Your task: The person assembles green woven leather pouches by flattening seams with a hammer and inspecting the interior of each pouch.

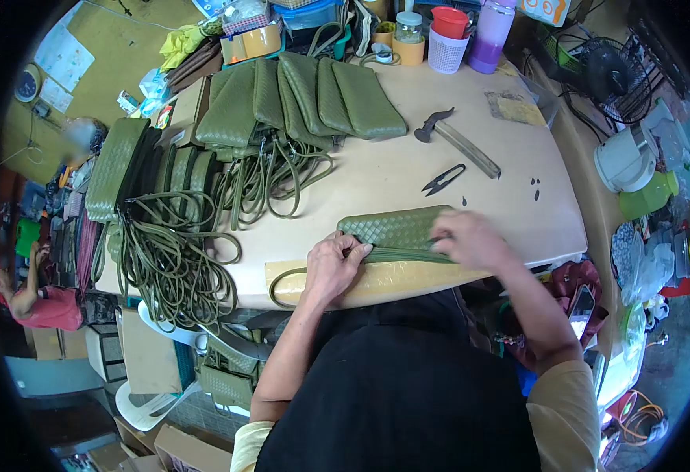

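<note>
Cream worktable (471, 169), electric fan (608, 75), cardboard boxes (183, 450) on floor.

Both hands low and close together, left (331, 266) clenched, right (471, 240) flat.

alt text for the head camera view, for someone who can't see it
A person's left hand and right hand press a green woven pouch and its strap at a table edge. Behind lie more green pouches, snips and a hammer.

Left hand (334, 266): grips strap (408, 255) at table (408, 169) edge.
Right hand (471, 240): presses woven green pouch (392, 226).
</note>
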The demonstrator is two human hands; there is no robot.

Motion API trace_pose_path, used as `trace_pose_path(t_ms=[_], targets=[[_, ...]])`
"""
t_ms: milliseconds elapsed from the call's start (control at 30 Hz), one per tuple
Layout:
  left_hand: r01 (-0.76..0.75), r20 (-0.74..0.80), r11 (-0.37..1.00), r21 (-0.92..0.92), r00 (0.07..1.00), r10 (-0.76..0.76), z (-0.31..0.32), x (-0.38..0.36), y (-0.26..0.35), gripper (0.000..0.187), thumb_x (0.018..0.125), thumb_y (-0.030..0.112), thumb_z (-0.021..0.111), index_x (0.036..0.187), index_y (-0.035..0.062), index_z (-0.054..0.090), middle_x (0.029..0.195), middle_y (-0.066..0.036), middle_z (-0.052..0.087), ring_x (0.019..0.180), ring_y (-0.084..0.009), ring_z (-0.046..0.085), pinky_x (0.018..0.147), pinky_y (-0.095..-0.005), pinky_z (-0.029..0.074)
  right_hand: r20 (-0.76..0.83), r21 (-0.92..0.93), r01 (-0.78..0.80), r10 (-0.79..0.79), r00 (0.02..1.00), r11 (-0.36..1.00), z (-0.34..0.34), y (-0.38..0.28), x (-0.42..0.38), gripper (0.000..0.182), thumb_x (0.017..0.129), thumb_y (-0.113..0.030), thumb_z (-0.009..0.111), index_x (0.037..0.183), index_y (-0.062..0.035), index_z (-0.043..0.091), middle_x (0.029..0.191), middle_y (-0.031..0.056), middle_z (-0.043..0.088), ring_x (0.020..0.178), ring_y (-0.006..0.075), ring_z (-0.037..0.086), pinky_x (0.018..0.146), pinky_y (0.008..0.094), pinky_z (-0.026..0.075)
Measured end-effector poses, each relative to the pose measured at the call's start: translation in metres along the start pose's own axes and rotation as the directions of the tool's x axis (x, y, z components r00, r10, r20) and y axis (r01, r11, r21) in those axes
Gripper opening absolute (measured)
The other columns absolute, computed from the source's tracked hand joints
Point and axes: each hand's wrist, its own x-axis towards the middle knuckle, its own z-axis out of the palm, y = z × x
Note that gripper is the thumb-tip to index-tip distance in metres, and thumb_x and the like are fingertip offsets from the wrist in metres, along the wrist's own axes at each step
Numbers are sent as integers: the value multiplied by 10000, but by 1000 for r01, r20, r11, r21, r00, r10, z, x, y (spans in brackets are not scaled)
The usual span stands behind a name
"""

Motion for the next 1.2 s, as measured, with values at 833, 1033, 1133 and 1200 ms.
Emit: trace_pose_path(t_ms=[833, 1033, 1133, 1200], targets=[[32, 94, 997, 72, 995, -38, -7, 5, -1, 297, 827, 303, 681, 755, 16, 654, 718, -150, 611, 677, -317, 584, 653, -408, 447, -113, 113, -108, 121, 986, 988, -22, 37, -51, 172, 752, -127, 710, 862, -22, 629, 886, 117, 605, 847, 315, 614, 759, 399, 480], [17, 59, 997, 72, 998, -21, -5, 9, 0, 306, 829, 302, 682, 745, 10, 649, 699, -155, 612, 660, -316, 589, 646, -405, 453, -229, 160, -32, 68, 971, 987, -17, -5, -51, 156, 740, -57, 708, 867, -14, 628, 810, 110, 589, 770, 276, 624, 706, 356, 493], [51, 82, 998, 45, 995, -54, -9, 8, 4, 304, 835, 303, 676, 753, 11, 652, 690, -157, 612, 660, -311, 596, 641, -401, 456, -243, 11, 75, -70, 967, 997, -6, 8, -46, 153, 747, -53, 698, 873, -22, 617, 833, 112, 603, 781, 286, 634, 706, 353, 499], [41, 76, 998, 46, 996, -45, -10, 6, 1, 291, 841, 294, 672, 772, 12, 658, 705, -155, 617, 663, -301, 600, 636, -393, 457, -288, -113, 82, -112, 951, 990, -11, 34, -50, 144, 750, -51, 689, 870, -36, 610, 847, 115, 608, 786, 302, 637, 704, 355, 504]])
